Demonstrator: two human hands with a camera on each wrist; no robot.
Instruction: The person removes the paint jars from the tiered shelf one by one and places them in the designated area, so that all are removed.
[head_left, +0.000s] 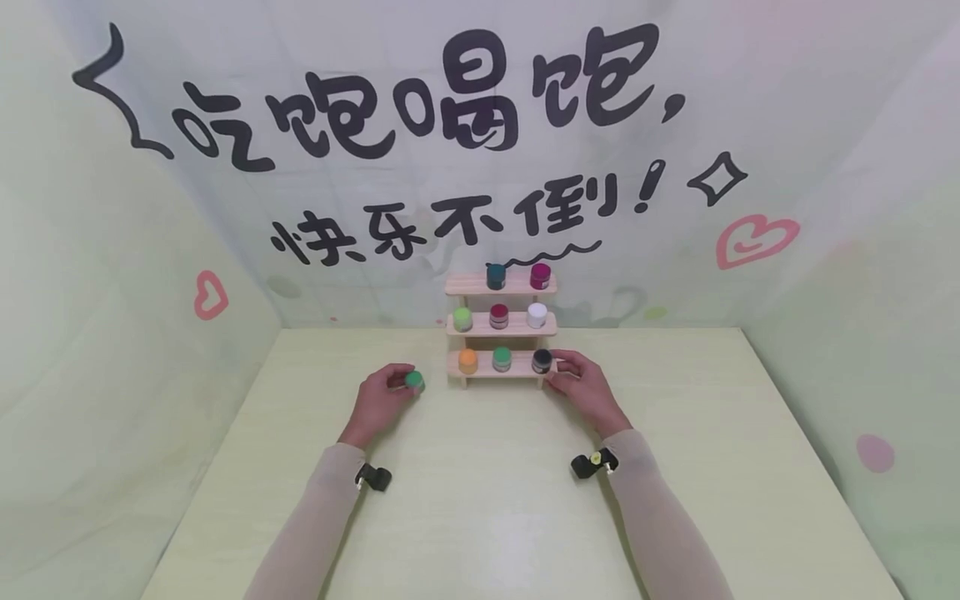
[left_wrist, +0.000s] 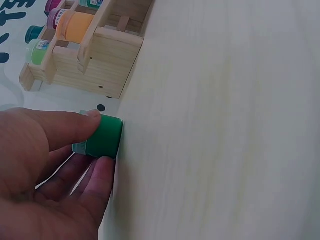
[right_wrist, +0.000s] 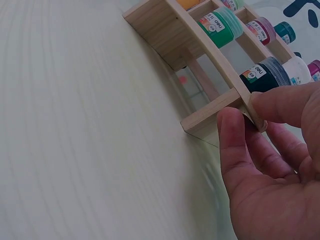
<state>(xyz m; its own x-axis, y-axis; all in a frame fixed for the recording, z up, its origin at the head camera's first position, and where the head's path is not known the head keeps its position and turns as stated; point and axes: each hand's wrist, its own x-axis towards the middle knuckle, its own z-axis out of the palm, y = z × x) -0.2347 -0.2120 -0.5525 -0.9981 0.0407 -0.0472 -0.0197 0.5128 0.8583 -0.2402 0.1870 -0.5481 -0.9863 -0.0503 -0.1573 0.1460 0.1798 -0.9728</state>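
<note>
My left hand (head_left: 380,400) pinches a small green paint jar (left_wrist: 105,136) between thumb and fingers, close over the table to the left of the rack. In the left wrist view the thumb lies along one side and a fingertip supports the other. At the right end of a three-step wooden display rack (right_wrist: 214,47), my right hand (head_left: 588,392) grips the tip of the lowest shelf, thumb on one face and fingers curled at the other. A black paint jar (right_wrist: 265,75) stands on that shelf right by the thumb.
Also on the lowest shelf are an orange jar (head_left: 468,361) and another green jar (head_left: 502,359). Light green (head_left: 462,319), dark red (head_left: 498,316) and white (head_left: 536,315) jars fill the middle. Teal (head_left: 496,277) and magenta (head_left: 540,276) jars stand on top, near the printed backdrop (head_left: 360,192).
</note>
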